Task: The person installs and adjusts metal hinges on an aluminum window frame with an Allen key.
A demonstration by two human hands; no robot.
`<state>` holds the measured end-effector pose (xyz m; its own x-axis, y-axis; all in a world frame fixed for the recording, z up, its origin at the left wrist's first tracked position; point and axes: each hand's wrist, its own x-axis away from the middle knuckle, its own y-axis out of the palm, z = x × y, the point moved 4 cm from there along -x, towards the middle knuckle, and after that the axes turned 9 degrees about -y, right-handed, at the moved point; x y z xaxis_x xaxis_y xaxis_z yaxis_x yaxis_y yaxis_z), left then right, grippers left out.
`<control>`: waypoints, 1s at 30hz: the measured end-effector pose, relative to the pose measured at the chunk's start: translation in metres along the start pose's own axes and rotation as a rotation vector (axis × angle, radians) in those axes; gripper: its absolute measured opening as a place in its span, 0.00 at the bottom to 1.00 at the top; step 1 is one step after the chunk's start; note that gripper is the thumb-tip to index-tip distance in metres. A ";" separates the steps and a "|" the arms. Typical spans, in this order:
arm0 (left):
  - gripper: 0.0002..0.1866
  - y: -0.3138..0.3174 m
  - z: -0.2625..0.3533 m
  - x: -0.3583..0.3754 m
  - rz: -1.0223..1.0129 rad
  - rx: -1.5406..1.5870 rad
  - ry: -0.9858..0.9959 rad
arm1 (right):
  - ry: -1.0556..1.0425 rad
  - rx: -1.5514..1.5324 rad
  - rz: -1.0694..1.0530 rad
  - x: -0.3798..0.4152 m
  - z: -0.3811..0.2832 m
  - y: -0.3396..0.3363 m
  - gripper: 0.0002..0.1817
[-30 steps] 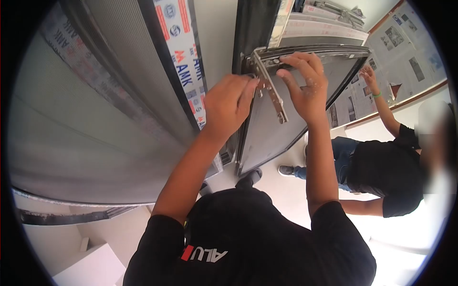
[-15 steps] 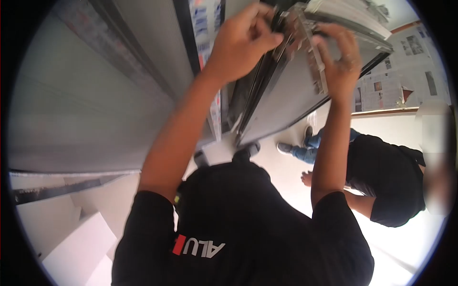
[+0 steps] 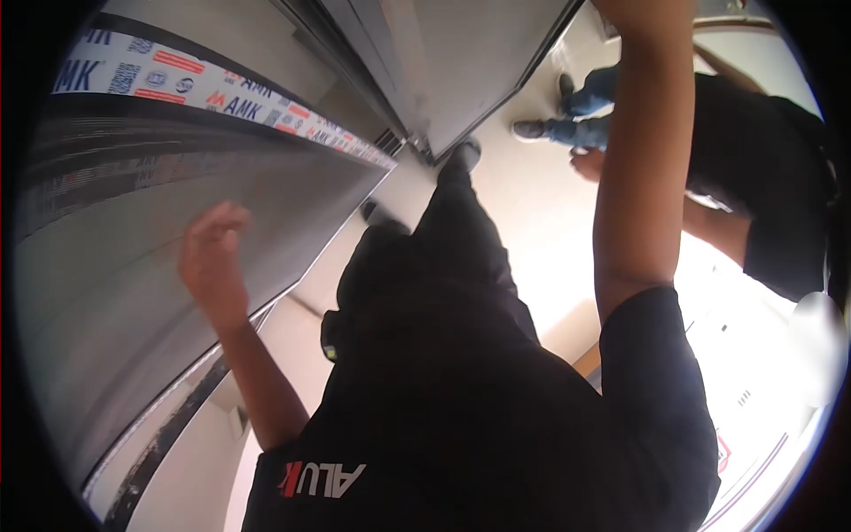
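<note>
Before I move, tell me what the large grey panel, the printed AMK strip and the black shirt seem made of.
Large grey panel: probably glass, smooth and glossy; it seems to mirror the printing.
Printed AMK strip: likely thin plastic film, lying flat along the edge; coated paper is possible.
Black shirt: matte fabric, dull and softly draped.
</note>
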<state>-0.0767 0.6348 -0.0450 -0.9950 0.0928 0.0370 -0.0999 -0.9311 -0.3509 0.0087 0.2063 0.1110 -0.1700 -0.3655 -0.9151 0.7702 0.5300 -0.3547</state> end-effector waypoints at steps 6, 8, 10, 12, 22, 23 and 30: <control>0.25 0.103 -0.022 0.014 -0.300 0.291 -0.352 | 0.655 -0.156 -0.413 0.156 -0.050 -0.013 0.16; 0.31 0.156 -0.021 -0.030 -0.216 0.253 -0.159 | 0.833 -0.286 -0.508 0.184 -0.052 -0.006 0.18; 0.34 0.211 -0.051 -0.065 -0.053 0.201 -0.130 | 0.932 -0.360 -0.527 0.236 -0.051 0.002 0.19; 0.36 0.230 -0.069 -0.092 -0.031 0.182 -0.141 | 1.063 -0.404 -0.607 0.272 -0.051 0.009 0.21; 0.18 0.312 -0.173 -0.105 0.246 0.495 -0.227 | 1.472 -0.461 -0.814 0.502 -0.107 -0.073 0.26; 0.15 0.319 -0.183 -0.104 0.276 0.535 -0.265 | 1.533 -0.460 -0.786 0.532 -0.124 -0.074 0.26; 0.20 0.339 -0.186 -0.121 0.405 0.629 -0.268 | 1.836 -0.648 -0.771 0.602 -0.197 -0.019 0.26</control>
<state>0.0090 0.3734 -0.3429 -0.9114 -0.3092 0.2718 0.3689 -0.9063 0.2062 -0.2289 0.1269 -0.4712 -0.8600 0.1957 0.4712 0.0554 0.9539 -0.2950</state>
